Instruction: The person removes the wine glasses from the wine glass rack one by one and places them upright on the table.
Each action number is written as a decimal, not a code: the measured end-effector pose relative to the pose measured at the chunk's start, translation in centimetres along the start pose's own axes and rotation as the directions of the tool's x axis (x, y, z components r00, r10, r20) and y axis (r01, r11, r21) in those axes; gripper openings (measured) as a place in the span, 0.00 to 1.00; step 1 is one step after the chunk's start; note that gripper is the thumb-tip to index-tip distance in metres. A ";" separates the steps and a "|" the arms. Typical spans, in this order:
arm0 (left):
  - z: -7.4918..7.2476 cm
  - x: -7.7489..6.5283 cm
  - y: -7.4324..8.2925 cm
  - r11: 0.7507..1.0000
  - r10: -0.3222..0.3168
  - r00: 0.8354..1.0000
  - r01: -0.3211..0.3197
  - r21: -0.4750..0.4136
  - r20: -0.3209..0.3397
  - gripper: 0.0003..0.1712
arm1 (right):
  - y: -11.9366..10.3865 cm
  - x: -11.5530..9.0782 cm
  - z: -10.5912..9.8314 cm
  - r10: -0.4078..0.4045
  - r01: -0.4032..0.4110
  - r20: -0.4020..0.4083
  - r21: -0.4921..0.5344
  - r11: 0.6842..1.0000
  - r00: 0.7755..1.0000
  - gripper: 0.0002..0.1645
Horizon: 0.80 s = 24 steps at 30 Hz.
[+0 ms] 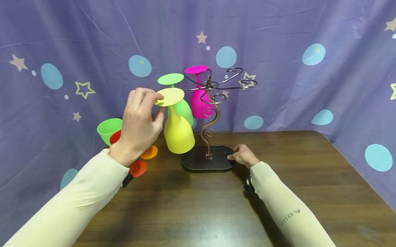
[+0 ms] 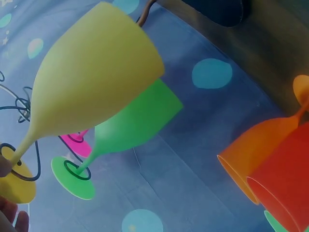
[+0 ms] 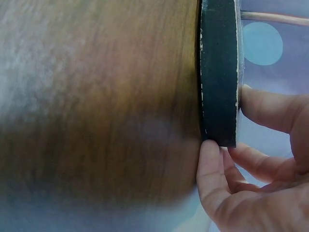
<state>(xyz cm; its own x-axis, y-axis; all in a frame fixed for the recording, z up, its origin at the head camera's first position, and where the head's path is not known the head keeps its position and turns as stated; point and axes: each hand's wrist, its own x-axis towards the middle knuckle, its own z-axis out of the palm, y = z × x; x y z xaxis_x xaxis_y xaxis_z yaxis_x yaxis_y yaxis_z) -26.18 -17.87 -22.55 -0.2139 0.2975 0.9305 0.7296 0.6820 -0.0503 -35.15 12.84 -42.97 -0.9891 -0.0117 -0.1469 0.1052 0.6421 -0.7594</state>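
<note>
A yellow plastic goblet (image 1: 179,137) hangs upside down at the left of a metal glass rack (image 1: 214,117). My left hand (image 1: 138,119) pinches its foot between thumb and fingers. In the left wrist view a wire loop (image 2: 30,178) passes around the stem of the yellow goblet (image 2: 96,72), just by the foot. Behind it a green goblet (image 1: 185,113) and a magenta goblet (image 1: 199,103) also hang inverted from the rack. Low at the right, my right hand (image 1: 245,155) grips the end of the rack's black base (image 1: 193,159), thumb on top and fingers at the edge.
Left of the rack, partly behind my left forearm, lie an orange goblet (image 2: 256,152), a red goblet (image 2: 285,179) and another green goblet (image 1: 109,129). Curled wire arms (image 1: 248,83) spread at the rack's right. A patterned curtain (image 1: 280,29) stands behind the wooden table (image 1: 189,213).
</note>
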 end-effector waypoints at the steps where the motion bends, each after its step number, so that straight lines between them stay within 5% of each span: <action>1: 0.2 0.2 0.0 1.000 0.009 1.000 -0.009 -0.003 0.006 0.09 | 0.0 0.0 -0.1 0.003 -0.003 -0.002 -0.001 1.000 1.000 0.30; 13: 1.0 0.9 0.2 0.998 0.062 0.998 -0.062 -0.031 -0.007 0.09 | 0.3 -0.2 0.2 0.011 -0.012 -0.014 -0.015 1.000 1.000 0.30; 24: 1.4 2.2 -0.5 0.999 0.025 0.997 -0.023 0.031 -0.068 0.12 | 0.1 -0.1 0.1 0.000 0.000 -0.021 -0.012 1.000 1.000 0.30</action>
<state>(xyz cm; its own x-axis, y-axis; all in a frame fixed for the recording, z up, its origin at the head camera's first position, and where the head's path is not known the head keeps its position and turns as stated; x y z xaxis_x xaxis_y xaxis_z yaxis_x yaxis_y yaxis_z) -27.95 -16.61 -20.95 -0.1508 0.2685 0.9514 0.7140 0.6952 -0.0830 -35.03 12.79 -43.06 -0.9910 0.0042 -0.1335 0.1040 0.6511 -0.7518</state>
